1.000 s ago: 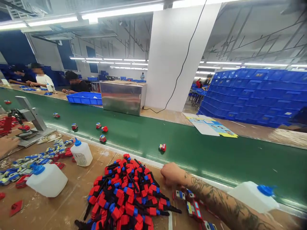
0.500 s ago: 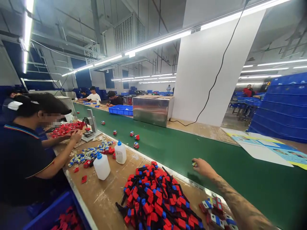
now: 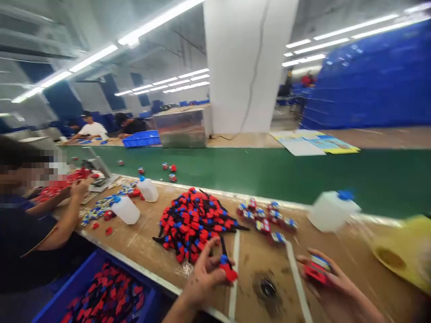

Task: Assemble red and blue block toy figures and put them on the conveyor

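Observation:
My left hand (image 3: 206,276) has its fingers round a red and blue plastic toy piece with a black stick (image 3: 229,269), beside the front of a heap of like pieces (image 3: 193,220). To the right, my right hand (image 3: 336,287) grips a small red toy car with white and blue on top (image 3: 315,272). Several similar toy cars (image 3: 262,224) sit on the bench beyond both hands. Between my hands a dark round fitting (image 3: 267,287) shows in the bench top. Motion blur softens the details of both held things.
A green conveyor belt (image 3: 229,166) runs behind the bench, carrying several toy cars. White bottles with blue caps (image 3: 332,211) stand at the right and left. A yellow thing (image 3: 407,251) lies far right. At left a co-worker (image 3: 30,224) sits by a blue bin (image 3: 148,303) of red pieces.
The view has swung right and down. My right hand has come back from over the belt to the bench front with a toy car. My left hand has come into view holding a piece.

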`<state>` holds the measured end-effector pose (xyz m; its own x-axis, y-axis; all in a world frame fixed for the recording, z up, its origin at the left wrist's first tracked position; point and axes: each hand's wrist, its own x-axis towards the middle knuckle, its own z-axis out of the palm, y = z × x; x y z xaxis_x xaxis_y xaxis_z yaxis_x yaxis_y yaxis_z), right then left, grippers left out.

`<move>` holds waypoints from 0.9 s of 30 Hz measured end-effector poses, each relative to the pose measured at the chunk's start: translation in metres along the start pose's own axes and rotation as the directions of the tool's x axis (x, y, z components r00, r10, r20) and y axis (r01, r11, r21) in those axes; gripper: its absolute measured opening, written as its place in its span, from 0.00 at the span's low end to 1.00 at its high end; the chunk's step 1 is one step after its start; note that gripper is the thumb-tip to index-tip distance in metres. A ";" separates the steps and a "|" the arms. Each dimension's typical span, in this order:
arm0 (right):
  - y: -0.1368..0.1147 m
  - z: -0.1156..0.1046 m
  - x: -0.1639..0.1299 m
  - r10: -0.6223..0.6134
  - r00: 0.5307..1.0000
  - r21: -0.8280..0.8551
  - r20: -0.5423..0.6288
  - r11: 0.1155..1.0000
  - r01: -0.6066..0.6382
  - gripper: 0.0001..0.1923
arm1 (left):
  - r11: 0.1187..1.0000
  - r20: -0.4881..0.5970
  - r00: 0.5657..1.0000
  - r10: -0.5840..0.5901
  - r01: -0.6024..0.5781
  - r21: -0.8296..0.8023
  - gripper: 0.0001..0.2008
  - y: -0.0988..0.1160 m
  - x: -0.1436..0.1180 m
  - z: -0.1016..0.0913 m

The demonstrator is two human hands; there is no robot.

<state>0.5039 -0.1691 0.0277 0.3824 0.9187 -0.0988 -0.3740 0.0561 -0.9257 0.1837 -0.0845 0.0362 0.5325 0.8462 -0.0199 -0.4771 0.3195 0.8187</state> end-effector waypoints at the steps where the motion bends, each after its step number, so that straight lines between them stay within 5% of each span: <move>1: 0.000 0.004 -0.019 0.059 0.998 0.069 -0.012 0.996 -0.058 0.28 | 0.999 0.001 1.000 -0.023 0.023 -0.034 0.36 0.003 0.004 0.005; 4: -0.002 0.015 -0.051 0.090 0.990 0.212 -0.105 0.975 -0.066 0.31 | 0.993 0.050 0.995 -0.086 0.090 -0.077 0.27 0.011 0.016 0.017; 7: 0.005 0.016 -0.064 0.074 0.983 0.338 -0.171 0.941 -0.012 0.23 | 0.991 0.104 0.987 -0.122 0.127 -0.045 0.22 0.011 0.022 0.027; 13: 0.027 0.021 -0.069 0.120 0.993 0.556 0.021 0.824 -0.111 0.19 | 0.971 0.146 0.985 -0.095 0.060 0.230 0.21 0.007 0.029 0.036; 16: 0.029 0.022 -0.068 0.121 0.985 0.623 0.123 0.763 -0.172 0.21 | 0.864 0.172 0.979 -0.111 0.010 0.503 0.19 0.011 0.034 0.038; 21: 0.030 0.019 -0.064 0.031 0.985 0.546 0.172 0.829 -0.122 0.41 | 0.730 0.286 0.951 -0.122 -0.109 0.675 0.16 0.019 0.039 0.040; 25: 0.036 0.014 -0.056 0.055 0.986 0.452 0.158 0.883 -0.122 0.37 | 0.555 0.424 0.895 -0.143 -0.282 0.783 0.16 0.023 0.042 0.040; 27: 0.038 0.011 -0.053 0.046 0.988 0.387 0.150 0.917 -0.101 0.33 | 0.421 0.532 0.828 -0.175 -0.426 0.801 0.18 0.026 0.045 0.043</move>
<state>0.4604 -0.2110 0.0017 0.2341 0.9685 -0.0853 -0.7083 0.1098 -0.6973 0.2258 -0.0565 0.0812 0.8966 0.4181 0.1461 0.1321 -0.5673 0.8129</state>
